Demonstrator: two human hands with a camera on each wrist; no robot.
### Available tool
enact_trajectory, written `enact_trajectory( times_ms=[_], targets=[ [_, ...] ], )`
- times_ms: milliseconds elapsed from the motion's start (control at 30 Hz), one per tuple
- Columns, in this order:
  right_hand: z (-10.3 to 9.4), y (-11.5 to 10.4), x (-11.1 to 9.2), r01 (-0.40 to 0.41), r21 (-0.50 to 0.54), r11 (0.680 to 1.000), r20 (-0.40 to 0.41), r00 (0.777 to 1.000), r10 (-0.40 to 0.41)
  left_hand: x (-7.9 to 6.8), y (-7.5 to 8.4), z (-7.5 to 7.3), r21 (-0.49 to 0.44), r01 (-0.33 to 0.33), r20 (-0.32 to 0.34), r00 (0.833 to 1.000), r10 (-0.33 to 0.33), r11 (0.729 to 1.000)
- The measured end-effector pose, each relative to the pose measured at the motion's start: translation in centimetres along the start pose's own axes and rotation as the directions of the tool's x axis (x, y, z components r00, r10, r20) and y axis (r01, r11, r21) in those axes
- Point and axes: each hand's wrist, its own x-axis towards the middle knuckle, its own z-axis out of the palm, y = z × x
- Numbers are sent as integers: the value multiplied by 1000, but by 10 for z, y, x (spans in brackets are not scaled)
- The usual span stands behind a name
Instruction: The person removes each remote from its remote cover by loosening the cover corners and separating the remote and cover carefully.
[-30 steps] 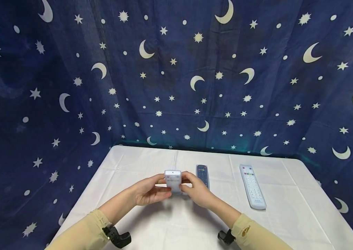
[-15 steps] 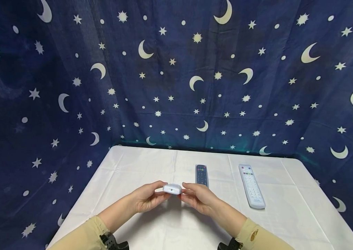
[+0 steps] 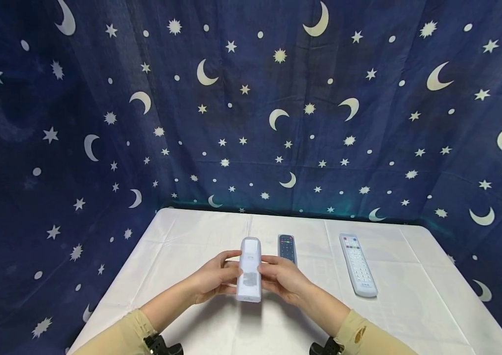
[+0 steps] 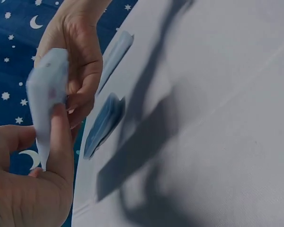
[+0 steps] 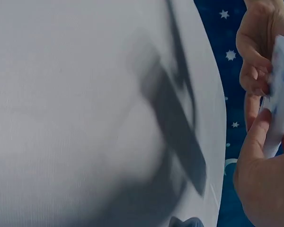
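Left hand (image 3: 213, 279) and right hand (image 3: 285, 280) pinched the pale remote control (image 3: 249, 261) I watched from afar, above the table (image 3: 206, 227) at the left's three o'clock, the right's nine; forearms (image 3: 168, 296) slanted from eight and four.

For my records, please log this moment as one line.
left hand: holds remote | right hand: holds same remote | remote: above table, back showing

Left wrist view: pale remote (image 4: 45, 90) held tilted, slightly blurred. Left hand (image 4: 35, 191) grips lower end; right hand (image 4: 78, 61) at upper part, contact partly hidden. Darker remote (image 4: 104, 126) and paler one (image 4: 116, 57) on white bench (image 4: 236, 118), apart. Shadows (image 4: 137, 144) across bench; star-and-moon cloth (image 4: 9, 68) behind.
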Motion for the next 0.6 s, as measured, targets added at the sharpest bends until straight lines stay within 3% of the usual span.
enact_trajectory(
  times_ms=[233, 367, 600],
  targets=[
    [-4, -2, 2, 53, -133, 990, -39, 997, -59, 5, -3, 2, 116, -72, -29, 997, 76, 991],
    [-4, -2, 4, 69, -187, 980, -54, 995, -81, 7, -4, 4, 164, -80, -64, 994, 92, 983],
    [-5, 0, 9, 115, -247, 962, -66, 989, -135, 16, -5, 2, 241, -110, -61, 990, 129, 964]
  ],
)
